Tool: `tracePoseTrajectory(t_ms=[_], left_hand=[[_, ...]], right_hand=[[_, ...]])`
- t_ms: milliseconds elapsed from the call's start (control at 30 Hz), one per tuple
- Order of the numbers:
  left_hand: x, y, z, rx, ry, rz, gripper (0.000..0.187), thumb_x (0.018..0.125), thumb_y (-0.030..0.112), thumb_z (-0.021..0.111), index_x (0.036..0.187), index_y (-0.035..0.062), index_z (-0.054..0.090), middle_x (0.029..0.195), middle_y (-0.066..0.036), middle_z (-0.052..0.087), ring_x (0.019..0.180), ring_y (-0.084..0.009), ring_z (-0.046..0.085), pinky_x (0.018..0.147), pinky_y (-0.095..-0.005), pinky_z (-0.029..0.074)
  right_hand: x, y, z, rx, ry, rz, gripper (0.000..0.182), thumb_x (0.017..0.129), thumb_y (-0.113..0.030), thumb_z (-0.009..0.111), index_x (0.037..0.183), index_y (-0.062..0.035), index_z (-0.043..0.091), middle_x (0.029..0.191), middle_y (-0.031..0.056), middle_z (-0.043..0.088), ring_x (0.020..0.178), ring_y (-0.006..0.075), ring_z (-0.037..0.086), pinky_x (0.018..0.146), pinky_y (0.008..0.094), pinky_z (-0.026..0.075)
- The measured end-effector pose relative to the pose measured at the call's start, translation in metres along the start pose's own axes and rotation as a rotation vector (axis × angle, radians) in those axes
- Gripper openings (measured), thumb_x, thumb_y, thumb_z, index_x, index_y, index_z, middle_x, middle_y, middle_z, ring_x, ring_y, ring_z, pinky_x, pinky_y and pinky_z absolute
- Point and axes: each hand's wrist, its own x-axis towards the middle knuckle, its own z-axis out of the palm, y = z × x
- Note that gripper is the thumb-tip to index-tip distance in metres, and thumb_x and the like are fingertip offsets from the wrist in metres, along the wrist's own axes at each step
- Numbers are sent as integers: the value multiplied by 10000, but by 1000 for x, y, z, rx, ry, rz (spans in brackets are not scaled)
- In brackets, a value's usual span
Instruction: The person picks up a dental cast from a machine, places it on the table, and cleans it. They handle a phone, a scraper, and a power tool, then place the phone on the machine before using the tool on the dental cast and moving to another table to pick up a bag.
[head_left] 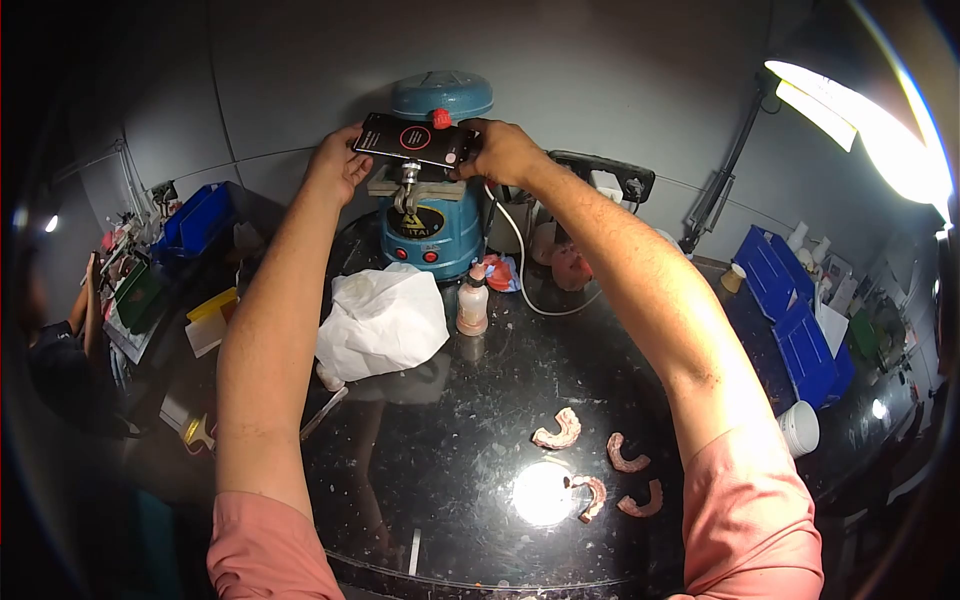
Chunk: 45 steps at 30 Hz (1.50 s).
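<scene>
A black flat rectangular slab, phone-like [412, 139], shows a red ring and small pale print. My left hand [338, 165] grips its left end, and my right hand [502, 153] is closed around the right end. It is held level with the gap between the blue domed top [442, 95] and the body of a blue vacuum forming machine [430, 235]. A red knob [441, 118] stands just behind the slab. Below its front edge is a metal clamp screw [409, 175] on the machine's plate [385, 186]. Some fingertips are hidden behind the slab.
A crumpled white bag [385, 320] and a small bottle [472, 303] stand before the machine. Several pinkish dental arch pieces [558, 430] lie on the black table [450, 480]. Blue bins [770, 275] and a lit lamp [870, 130] are right. A person [75, 350] is far left.
</scene>
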Motion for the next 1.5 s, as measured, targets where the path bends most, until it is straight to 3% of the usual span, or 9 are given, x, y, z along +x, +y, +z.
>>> tracePoseTrajectory(t_ms=[333,400,633,700,833,900,1000,1433,1500], left_hand=[[-19,3,5,12,-123,19,313,915,82,511,1210,-8,565,1015,-100,643,1007,-206,641,927,-350,554],[-21,4,10,22,-213,69,305,939,43,480,1219,-75,507,1082,-157,622,1065,-252,636,966,-381,552],[-18,-1,18,-85,-139,16,229,951,20,499,1142,-108,501,1131,-232,605,1088,-291,636,1003,-394,538],[-16,0,16,-106,-214,29,267,960,20,479,1201,-95,464,1124,-211,585,1075,-275,629,981,-390,555],[-13,-7,11,-24,-278,90,314,965,137,531,1207,-63,517,1155,-189,604,1098,-249,608,966,-372,537],[-25,-3,7,524,-35,229,398,972,333,530,1212,20,582,1210,-111,635,1135,-200,583,927,-326,462],[-17,-9,-11,505,-69,80,467,950,431,520,1238,73,602,1222,-60,650,1116,-169,567,874,-297,404],[-11,-27,-24,325,-37,-62,295,971,286,480,1159,102,614,1115,-21,686,930,-130,597,803,-311,419],[-8,-29,-25,288,-52,-66,288,966,263,477,1169,106,609,1101,-14,689,933,-132,593,810,-315,418]], right_hand=[[-3,-3,-7,-54,8,133,939,617,-378,839,1363,58,472,1289,260,544,1178,354,563,1012,383,463],[6,12,-5,-29,-37,53,1013,627,-491,823,1417,1,425,1355,230,480,1247,369,515,1057,407,439],[9,4,-10,-150,-78,51,956,634,-438,818,1422,-38,454,1368,238,489,1258,348,512,1068,376,428],[17,10,-6,172,-142,-30,928,628,-400,803,1421,-53,468,1331,230,546,1214,314,551,1043,351,441],[24,6,4,216,-198,20,928,617,-360,784,1427,-43,459,1280,209,599,1169,284,582,1011,344,457],[26,3,3,165,-211,95,921,606,-322,771,1425,-40,461,1239,186,627,1139,268,596,980,344,471],[31,0,1,146,-312,102,909,598,-305,757,1425,-63,469,1227,168,637,1122,262,606,960,345,482],[55,2,27,78,-433,206,779,620,-339,713,1371,-208,551,1294,122,606,1202,280,555,935,433,501],[58,7,27,79,-410,87,743,626,-350,712,1342,-200,581,1293,127,608,1192,285,567,931,426,506]])
